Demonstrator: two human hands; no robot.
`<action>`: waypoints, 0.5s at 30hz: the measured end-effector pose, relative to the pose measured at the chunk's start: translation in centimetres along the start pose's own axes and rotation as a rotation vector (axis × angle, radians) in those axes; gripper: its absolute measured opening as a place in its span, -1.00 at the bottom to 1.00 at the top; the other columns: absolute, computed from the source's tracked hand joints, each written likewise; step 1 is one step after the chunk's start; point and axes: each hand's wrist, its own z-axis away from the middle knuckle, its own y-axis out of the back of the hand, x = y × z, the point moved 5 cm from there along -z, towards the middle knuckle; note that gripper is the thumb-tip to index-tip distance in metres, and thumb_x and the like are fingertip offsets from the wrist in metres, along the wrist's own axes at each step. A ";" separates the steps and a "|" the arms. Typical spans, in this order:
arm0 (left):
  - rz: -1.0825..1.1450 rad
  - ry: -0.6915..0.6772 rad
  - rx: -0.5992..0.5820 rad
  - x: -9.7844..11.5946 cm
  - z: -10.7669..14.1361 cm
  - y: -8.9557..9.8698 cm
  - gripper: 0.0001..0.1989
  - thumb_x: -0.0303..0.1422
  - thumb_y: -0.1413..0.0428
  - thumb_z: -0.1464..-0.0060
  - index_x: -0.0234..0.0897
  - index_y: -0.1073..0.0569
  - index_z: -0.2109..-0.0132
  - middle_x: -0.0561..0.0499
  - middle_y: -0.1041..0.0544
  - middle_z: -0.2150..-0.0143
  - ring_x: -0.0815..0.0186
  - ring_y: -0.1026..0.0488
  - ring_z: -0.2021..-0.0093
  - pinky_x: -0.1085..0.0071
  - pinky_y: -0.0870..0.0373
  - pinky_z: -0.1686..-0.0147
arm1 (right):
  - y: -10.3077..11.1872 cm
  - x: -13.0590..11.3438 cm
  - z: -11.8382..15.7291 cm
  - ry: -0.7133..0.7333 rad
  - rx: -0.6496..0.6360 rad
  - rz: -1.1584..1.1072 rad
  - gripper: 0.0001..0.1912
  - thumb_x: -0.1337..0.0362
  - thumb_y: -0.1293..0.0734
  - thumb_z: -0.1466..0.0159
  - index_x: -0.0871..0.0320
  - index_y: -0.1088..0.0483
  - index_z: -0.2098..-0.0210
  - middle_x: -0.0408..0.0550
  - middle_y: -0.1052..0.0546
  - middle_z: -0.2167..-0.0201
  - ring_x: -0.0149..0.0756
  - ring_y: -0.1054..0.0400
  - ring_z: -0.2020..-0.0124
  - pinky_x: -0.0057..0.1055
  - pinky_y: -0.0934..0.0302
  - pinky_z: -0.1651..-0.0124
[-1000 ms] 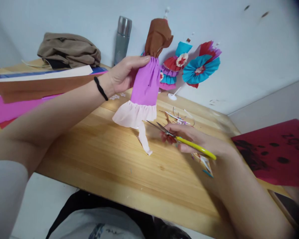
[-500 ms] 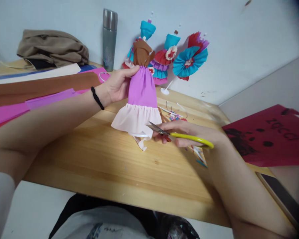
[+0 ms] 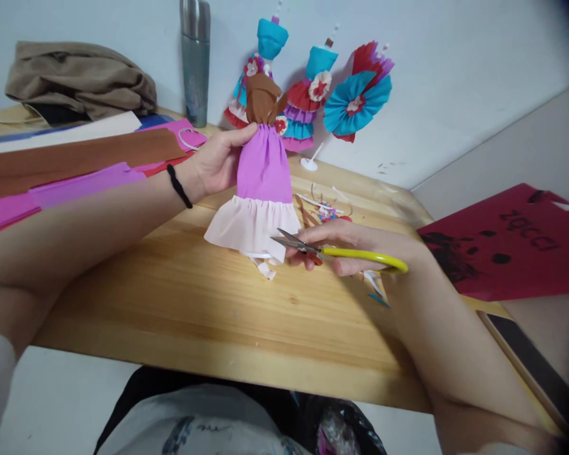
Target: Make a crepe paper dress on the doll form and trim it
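A small crepe-paper dress (image 3: pixel 264 163) stands over the table, with a brown top, a purple skirt and a pale pink ruffle (image 3: pixel 251 222) at the hem. My left hand (image 3: pixel 220 158) is closed on its waist, thumb in front and fingers hidden behind. With yellow-handled scissors (image 3: pixel 360 254) held in it, my right hand (image 3: pixel 341 246) is at the ruffle's lower right corner. The dark blades lie in front of the ruffle, pointing left. A loose pale strip (image 3: pixel 264 268) dangles below the hem.
Several finished paper dresses (image 3: pixel 308 107) stand along the wall behind. Crepe-paper sheets (image 3: pixel 76 155), a folded brown cloth (image 3: pixel 80 79) and a grey tumbler (image 3: pixel 196 69) are at the left. Paper scraps (image 3: pixel 329 212) lie behind my right hand; a red bag (image 3: pixel 507 246) and a phone (image 3: pixel 521 360) are at the right.
The whole view has shifted slightly, so everything appears a little further left and higher. Both hands keep their holds, with the scissors still at the ruffle's corner.
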 end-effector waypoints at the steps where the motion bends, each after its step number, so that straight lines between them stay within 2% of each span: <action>1: 0.003 0.006 0.030 0.0 0.1 0.0 -0.83 -0.25 -0.12 -0.20 -0.20 -0.57 0.23 -0.07 -0.66 0.11 0.03 -0.39 -0.28 0.04 -0.38 -0.18 | 0.0 0.0 0.0 0.001 0.002 -0.007 -0.31 -0.34 -0.33 -0.22 0.10 -0.51 0.00 0.01 -0.51 0.12 -0.29 -0.37 0.23 -0.35 -0.31 0.11; 3: 0.023 0.028 0.063 0.1 0.2 -0.1 -0.79 -0.31 -0.05 -0.26 -0.24 -0.56 0.25 -0.06 -0.66 0.13 0.07 -0.40 -0.27 0.11 -0.38 -0.18 | 0.0 -0.1 0.1 -0.001 0.001 -0.010 -0.30 -0.34 -0.32 -0.23 0.14 -0.50 -0.01 0.02 -0.51 0.11 -0.31 -0.36 0.22 -0.38 -0.30 0.11; 6: 0.053 0.046 0.052 -0.1 0.1 -0.3 -0.77 -0.34 -0.02 -0.29 -0.25 -0.55 0.27 -0.04 -0.65 0.14 0.12 -0.42 -0.24 0.16 -0.36 -0.19 | 0.0 -0.1 0.2 0.024 -0.032 0.014 -0.26 -0.32 -0.30 -0.26 0.25 -0.46 -0.02 0.05 -0.49 0.11 -0.34 -0.33 0.22 -0.41 -0.28 0.12; 9: 0.010 0.018 0.039 -0.2 0.0 -0.1 -0.80 -0.33 -0.05 -0.27 -0.25 -0.55 0.25 -0.07 -0.64 0.11 0.11 -0.43 -0.23 0.13 -0.37 -0.18 | 0.0 -0.1 0.2 0.043 -0.050 0.034 -0.26 -0.29 -0.30 -0.29 0.32 -0.43 -0.02 0.01 -0.46 0.19 -0.38 -0.30 0.25 -0.45 -0.25 0.18; 15: -0.146 -0.011 0.024 -0.6 0.0 -0.3 -0.80 -0.21 -0.16 -0.19 -0.25 -0.55 0.23 -0.14 -0.63 0.12 -0.02 -0.45 -0.22 0.04 -0.42 -0.12 | -0.5 -0.3 0.0 0.045 -0.063 0.006 -0.31 -0.26 -0.33 -0.29 0.32 -0.43 0.07 -0.05 -0.44 0.28 -0.43 -0.25 0.32 -0.49 -0.21 0.26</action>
